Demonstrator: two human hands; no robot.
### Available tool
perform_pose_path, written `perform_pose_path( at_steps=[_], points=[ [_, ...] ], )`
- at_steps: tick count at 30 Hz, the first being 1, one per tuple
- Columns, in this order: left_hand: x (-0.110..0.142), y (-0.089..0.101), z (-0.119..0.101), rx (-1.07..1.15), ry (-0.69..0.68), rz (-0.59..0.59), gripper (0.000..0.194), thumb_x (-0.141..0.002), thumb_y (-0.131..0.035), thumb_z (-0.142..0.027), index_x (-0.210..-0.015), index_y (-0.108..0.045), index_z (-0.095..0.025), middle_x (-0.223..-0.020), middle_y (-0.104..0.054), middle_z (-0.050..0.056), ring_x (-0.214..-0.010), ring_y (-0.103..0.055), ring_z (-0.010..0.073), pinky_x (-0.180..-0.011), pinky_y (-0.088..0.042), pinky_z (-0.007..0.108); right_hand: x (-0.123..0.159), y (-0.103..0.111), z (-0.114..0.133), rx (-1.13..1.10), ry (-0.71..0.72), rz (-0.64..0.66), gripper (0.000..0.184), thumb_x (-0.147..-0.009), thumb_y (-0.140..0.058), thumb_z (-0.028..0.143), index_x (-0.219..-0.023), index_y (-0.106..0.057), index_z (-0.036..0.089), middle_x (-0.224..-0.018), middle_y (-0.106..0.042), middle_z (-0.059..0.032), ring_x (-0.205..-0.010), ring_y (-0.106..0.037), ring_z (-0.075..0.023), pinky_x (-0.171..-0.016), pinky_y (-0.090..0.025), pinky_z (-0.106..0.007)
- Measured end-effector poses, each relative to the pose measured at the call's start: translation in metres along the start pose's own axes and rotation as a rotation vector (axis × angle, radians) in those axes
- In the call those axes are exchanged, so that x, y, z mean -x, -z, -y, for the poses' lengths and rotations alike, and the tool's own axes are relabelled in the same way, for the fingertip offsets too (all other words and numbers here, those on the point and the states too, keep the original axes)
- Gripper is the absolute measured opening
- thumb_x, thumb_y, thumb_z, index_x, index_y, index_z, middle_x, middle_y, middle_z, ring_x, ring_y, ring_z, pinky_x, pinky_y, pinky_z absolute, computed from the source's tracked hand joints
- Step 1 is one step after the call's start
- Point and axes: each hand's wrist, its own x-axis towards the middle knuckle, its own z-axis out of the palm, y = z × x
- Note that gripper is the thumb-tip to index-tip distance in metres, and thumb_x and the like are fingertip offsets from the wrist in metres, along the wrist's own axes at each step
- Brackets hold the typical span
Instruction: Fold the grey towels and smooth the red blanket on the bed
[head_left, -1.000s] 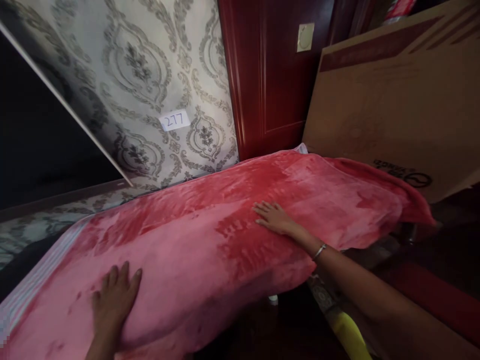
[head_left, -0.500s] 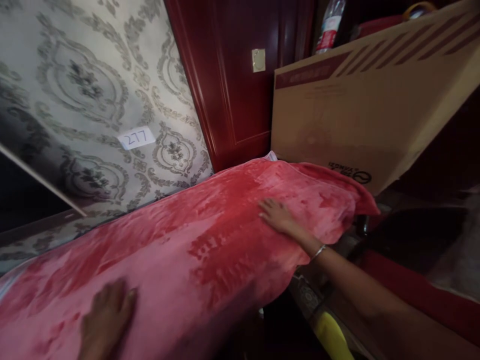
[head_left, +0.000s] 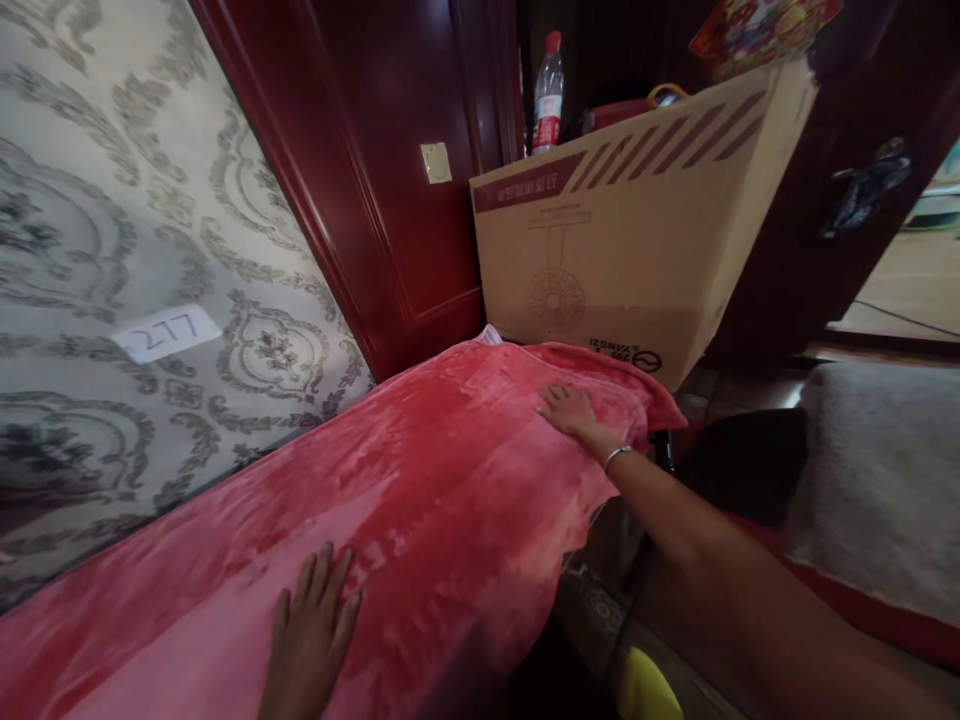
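Observation:
A plush pink-red blanket point(head_left: 420, 480) is spread over a long raised surface along the wall, its near edge hanging down. Flat on the near part of the cloth lies my left hand point(head_left: 311, 625), fingers spread. My right hand point(head_left: 568, 410) rests on the blanket towards its far end, also with fingers stretched out, a silver bangle on the wrist. Neither hand grips anything. A small white corner pokes up at the blanket's far edge. What lies beneath the cloth is hidden.
A large cardboard box point(head_left: 600, 250) stands past the blanket's far end, with a plastic bottle point(head_left: 549, 95) on or behind its top. A paper marked 277 point(head_left: 166, 333) is on the patterned wall. At right is a grey fluffy cover point(head_left: 881, 480); something yellow point(head_left: 649, 687) shows below.
The view has swung right, bringing in more of the box and the door. My right hand has slid further towards the blanket's far end; my left hand has moved forward over the cloth.

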Motion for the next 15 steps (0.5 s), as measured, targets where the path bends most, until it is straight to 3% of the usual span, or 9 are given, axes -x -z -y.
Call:
perform_pose_path(
  at_steps=[3,7,12,15],
  points=[
    [0.001,-0.001,0.002,0.013,-0.009,-0.008,0.058,-0.099,-0.026,-0.038,-0.153,-0.04,-0.022,-0.164,-0.026,0.007,-0.153,-0.021,0.0256,-0.121,-0.022,0.055,-0.008,0.005,-0.035,0.016,-0.125,-0.024,0.06,-0.101,-0.029,0.047,-0.157,-0.035,0.025,-0.164,-0.025,-0.0097,-0.15,-0.021,-0.0345,-0.116,-0.021,-0.062],
    [0.002,-0.003,0.003,0.063,-0.022,-0.027,0.057,-0.099,-0.028,-0.037,-0.152,-0.041,-0.023,-0.163,-0.028,0.008,-0.153,-0.023,0.0266,-0.12,-0.022,0.057,-0.012,0.004,-0.052,0.021,-0.198,-0.045,0.06,-0.101,-0.03,0.048,-0.156,-0.036,0.026,-0.163,-0.028,-0.0095,-0.148,-0.025,-0.0329,-0.118,-0.021,-0.059],
    [0.002,0.0,-0.001,0.07,-0.015,-0.023,0.057,-0.098,-0.033,-0.038,-0.152,-0.042,-0.021,-0.163,-0.026,0.01,-0.153,-0.022,0.0291,-0.12,-0.022,0.058,-0.012,0.005,-0.049,0.025,-0.237,-0.05,0.059,-0.101,-0.031,0.046,-0.155,-0.039,0.025,-0.162,-0.03,-0.0116,-0.148,-0.025,-0.0354,-0.115,-0.022,-0.064],
    [0.004,0.009,-0.009,0.085,-0.005,-0.004,0.057,-0.098,-0.035,-0.037,-0.152,-0.042,-0.02,-0.163,-0.027,0.011,-0.153,-0.021,0.0302,-0.12,-0.021,0.059,-0.007,0.004,-0.03,0.02,-0.23,-0.088,0.059,-0.102,-0.025,0.045,-0.155,-0.038,0.021,-0.162,-0.028,-0.0163,-0.148,-0.022,-0.0388,-0.11,-0.026,-0.07]
  ],
)
